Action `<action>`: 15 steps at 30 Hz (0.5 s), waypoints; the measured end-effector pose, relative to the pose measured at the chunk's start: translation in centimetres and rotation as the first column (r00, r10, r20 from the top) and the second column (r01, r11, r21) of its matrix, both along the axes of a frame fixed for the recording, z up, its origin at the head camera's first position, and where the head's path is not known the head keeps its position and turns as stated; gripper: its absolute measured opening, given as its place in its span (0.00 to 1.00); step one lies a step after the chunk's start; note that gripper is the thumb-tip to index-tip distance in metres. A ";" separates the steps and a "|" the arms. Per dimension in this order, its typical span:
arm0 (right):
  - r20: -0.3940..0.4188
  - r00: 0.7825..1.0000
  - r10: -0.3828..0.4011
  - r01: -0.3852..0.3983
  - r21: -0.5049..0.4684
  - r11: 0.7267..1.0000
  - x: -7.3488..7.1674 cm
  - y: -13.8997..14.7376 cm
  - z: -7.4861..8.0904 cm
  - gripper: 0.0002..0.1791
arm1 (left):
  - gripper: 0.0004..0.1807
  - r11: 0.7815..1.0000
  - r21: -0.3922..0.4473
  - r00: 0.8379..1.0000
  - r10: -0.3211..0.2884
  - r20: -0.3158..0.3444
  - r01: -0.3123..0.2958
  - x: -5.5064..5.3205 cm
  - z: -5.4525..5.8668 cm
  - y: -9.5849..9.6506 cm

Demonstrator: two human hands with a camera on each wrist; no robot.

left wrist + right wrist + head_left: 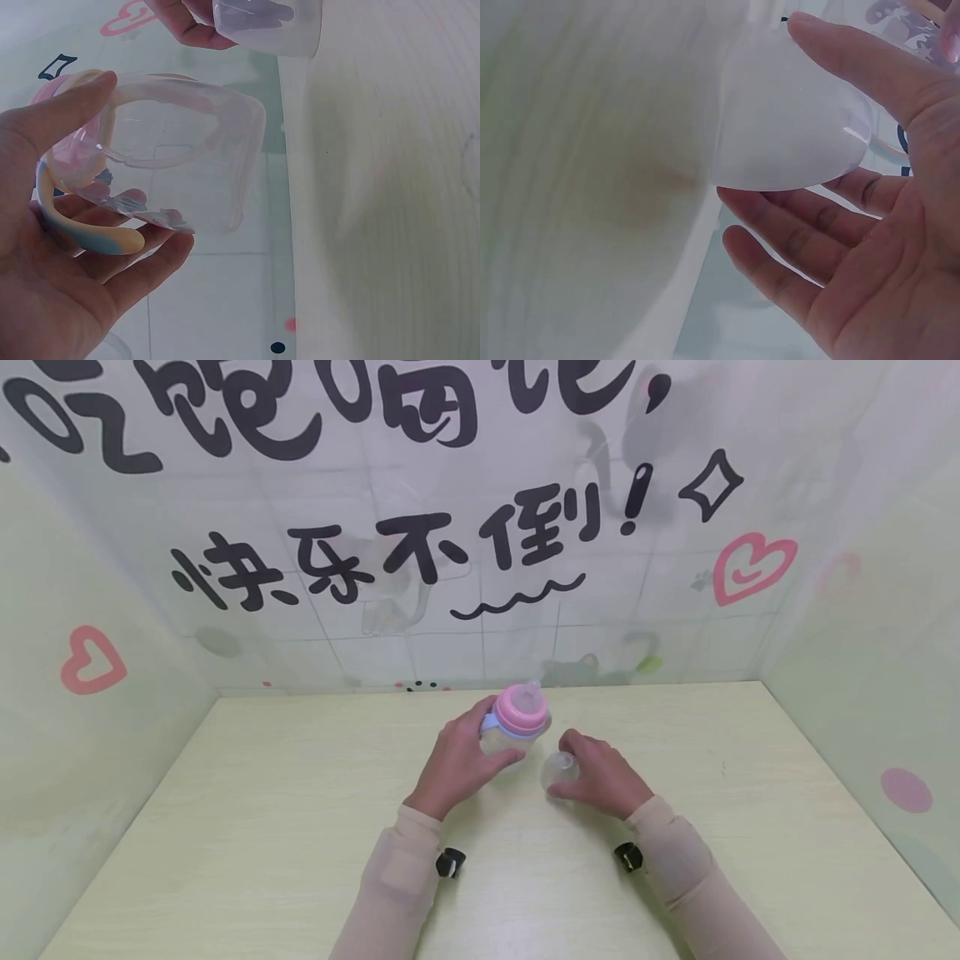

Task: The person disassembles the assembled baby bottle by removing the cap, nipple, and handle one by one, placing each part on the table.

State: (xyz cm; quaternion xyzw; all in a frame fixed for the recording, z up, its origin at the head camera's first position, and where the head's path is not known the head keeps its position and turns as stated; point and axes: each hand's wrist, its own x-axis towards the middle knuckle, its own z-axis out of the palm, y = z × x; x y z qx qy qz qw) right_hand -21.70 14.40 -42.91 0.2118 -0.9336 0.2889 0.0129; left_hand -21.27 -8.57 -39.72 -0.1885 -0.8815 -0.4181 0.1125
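While both hands work close together over the flat, pale wood-grained table [300, 827], the step in hand looks to be handling a bottle and its cover as two separate pieces; next move, on my reading, calls for a steady left hold and a level rim on the right, whether the cover is set down or brought across; the view does not settle which.

Largest piece: the clear plastic feeding bottle with a pink collar [517, 718], gripped by the left hand [467, 753], thumb to one side, fingers round the other; teat end up, base apparently off the table.

Smaller: the translucent plastic dome-shaped cover [557, 774], pinched between thumb and fingers of the right hand [602, 777], on its side facing the left hand; apart from the bottle; rim downward, touching the table or not, cannot tell.

Smaller again: a curved peach-and-blue handle [112, 241], between left palm and bottle; smallest, the clear teat [532, 692], uncovered, beyond the left thumb.
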 end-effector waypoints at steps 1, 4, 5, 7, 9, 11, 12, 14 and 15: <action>0.003 1.000 0.003 -0.002 -0.007 1.000 0.0 0.0 0.0 0.28 | 0.40 1.000 -0.001 1.000 0.000 -0.001 0.000 0.0 0.0 0.0; 0.008 1.000 0.008 -0.007 -0.017 1.000 0.0 0.0 -0.1 0.28 | 0.40 1.000 -0.004 1.000 0.002 0.004 -0.002 0.0 -0.1 0.0; 0.008 1.000 0.008 -0.008 -0.018 1.000 0.0 0.0 -0.2 0.28 | 0.40 1.000 -0.004 1.000 0.002 0.007 -0.002 0.0 -0.1 0.0; 0.009 1.000 0.008 -0.008 -0.017 1.000 0.0 -0.1 -0.2 0.28 | 0.40 1.000 -0.001 1.000 0.000 0.007 0.000 0.0 -0.1 0.0; 0.007 1.000 0.009 -0.009 -0.018 1.000 -0.1 -0.1 -0.3 0.28 | 0.40 1.000 0.000 1.000 0.001 0.009 -0.001 0.0 -0.1 0.0; 0.004 1.000 0.010 -0.010 -0.021 1.000 -0.1 -0.1 -0.3 0.28 | 0.40 1.000 0.000 1.000 0.003 0.009 -0.003 -0.1 -0.1 0.0; 0.004 1.000 0.010 -0.010 -0.022 1.000 -0.1 0.0 -0.3 0.28 | 0.40 1.000 -0.001 1.000 0.003 0.007 -0.003 -0.1 -0.2 0.0; 0.003 1.000 0.009 -0.009 -0.024 1.000 -0.1 0.0 -0.3 0.28 | 0.40 1.000 -0.003 1.000 0.003 0.007 -0.003 -0.1 -0.2 0.0; 0.005 1.000 0.008 -0.008 -0.024 1.000 -0.1 0.0 -0.3 0.28 | 0.40 1.000 -0.004 1.000 0.003 0.007 -0.003 -0.1 -0.2 0.0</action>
